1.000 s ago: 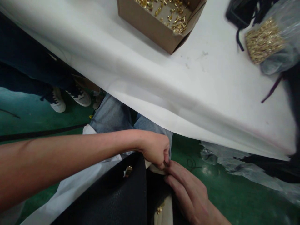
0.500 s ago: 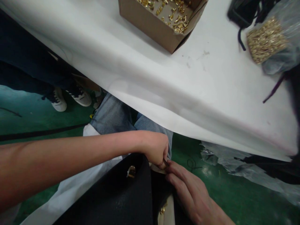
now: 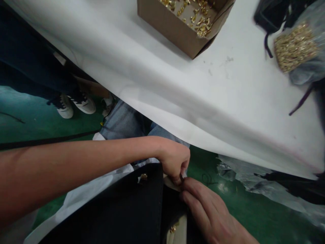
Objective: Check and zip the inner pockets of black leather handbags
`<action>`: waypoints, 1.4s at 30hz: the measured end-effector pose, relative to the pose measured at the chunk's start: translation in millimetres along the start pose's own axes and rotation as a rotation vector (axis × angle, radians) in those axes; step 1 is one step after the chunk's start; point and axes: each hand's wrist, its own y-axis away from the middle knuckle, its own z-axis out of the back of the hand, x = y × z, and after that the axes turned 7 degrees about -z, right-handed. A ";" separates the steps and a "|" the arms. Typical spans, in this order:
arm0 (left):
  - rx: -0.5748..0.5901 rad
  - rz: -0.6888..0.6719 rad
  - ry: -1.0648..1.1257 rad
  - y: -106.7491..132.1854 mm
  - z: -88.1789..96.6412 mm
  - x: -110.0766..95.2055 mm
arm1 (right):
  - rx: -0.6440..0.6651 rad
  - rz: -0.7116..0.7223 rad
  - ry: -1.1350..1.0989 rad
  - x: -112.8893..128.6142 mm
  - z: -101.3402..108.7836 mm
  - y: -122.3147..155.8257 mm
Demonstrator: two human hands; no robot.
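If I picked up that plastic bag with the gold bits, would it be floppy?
Probably: the plastic bag looks thin and crinkled. It may feel heavy for its size, since the gold bits look metallic. They could shift, being many small pieces.

Soft light brightens the white table (image 3: pixel 248 88) (fine detail looks smeared) while the floor (image 3: pixel 45 127) lies dim.

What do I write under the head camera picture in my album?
Left hand and right hand meet at a black bag, beside a white table.
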 end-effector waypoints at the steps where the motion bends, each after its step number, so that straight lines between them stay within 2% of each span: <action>1: -0.010 -0.017 0.007 -1.2 -0.7 1.9 | 0.009 0.005 0.008 0.4 0.9 -0.2; 3: -0.032 -0.035 0.010 -1.5 -1.8 3.6 | 0.019 -0.020 0.001 0.8 3.0 -2.3; 7: -0.080 -0.044 0.027 6.4 -6.3 4.4 | 0.077 -0.213 -0.148 -1.6 5.0 -5.2; 9: -0.117 -0.072 0.047 12.4 -11.8 7.4 | 0.090 -0.231 -0.156 -2.3 2.6 -0.8; 11: -0.180 -0.096 0.061 17.7 -19.3 12.2 | 0.032 -0.243 -0.102 0.2 -2.1 6.0; 15: -0.309 -0.079 0.100 24.8 -34.0 19.6 | -0.050 -0.488 -0.082 13.5 -7.9 10.9; 22: -0.328 -0.080 0.212 31.6 -41.2 14.6 | 0.012 -0.778 -0.490 25.7 -3.5 -2.4; 24: -0.315 -0.050 0.281 31.7 -42.2 16.6 | -0.033 -0.756 -0.511 24.8 -6.8 -2.4; 27: -0.321 -0.001 0.370 30.8 -45.3 23.2 | -0.088 -0.608 -0.500 21.8 -12.0 -1.2; 31: -0.349 -0.004 0.371 33.7 -46.3 27.2 | -0.069 -0.435 -0.421 19.0 -14.2 2.3; 33: -0.431 0.030 0.172 38.9 -43.2 22.8 | -0.070 -0.394 -0.367 19.3 -15.1 5.2; 35: -0.533 0.050 -0.167 46.1 -38.5 13.4 | -0.086 -0.368 -0.344 20.6 -16.7 6.7; 38: -0.585 -0.011 -0.593 60.3 -33.1 -7.4 | -0.129 -0.326 -0.332 23.0 -18.4 1.6; 40: -0.580 -0.048 -0.704 72.3 -32.5 -23.4 | -0.163 -0.288 -0.317 24.4 -18.3 -6.0; 42: -0.562 -0.058 -0.662 85.8 -35.0 -38.2 | -0.191 -0.267 -0.311 25.5 -17.8 -13.3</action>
